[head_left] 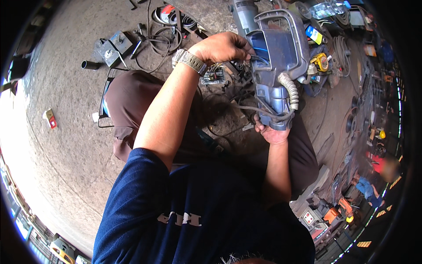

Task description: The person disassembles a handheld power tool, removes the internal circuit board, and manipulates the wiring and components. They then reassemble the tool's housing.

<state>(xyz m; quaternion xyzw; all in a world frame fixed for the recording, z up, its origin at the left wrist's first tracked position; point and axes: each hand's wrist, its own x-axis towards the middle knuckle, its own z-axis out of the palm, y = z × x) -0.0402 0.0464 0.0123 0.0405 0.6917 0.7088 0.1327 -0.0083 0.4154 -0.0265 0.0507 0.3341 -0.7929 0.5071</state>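
Note:
A grey-blue plastic machine housing (281,53) with a loop handle at its far end is held up in front of me, tilted. My right hand (274,133) grips its near end from below, fingers curled round the edge. My left hand (224,47), with a metal-band watch (190,61) on the wrist, reaches to the housing's left side. Its thumb and fingers are pinched on a thin dark cable (260,57) beside the opening; the fingertips are partly hidden. A ribbed grey sleeve (290,90) curves along the housing, with a grey cord (263,111) looping across the near end.
Loose cables and small parts lie on the concrete floor beyond my legs. A metal box (116,46) and a short black tube (90,65) are at the left. A yellow tape measure (321,62) and plastic bottles (329,9) sit at the right. Another person (369,191) is far right.

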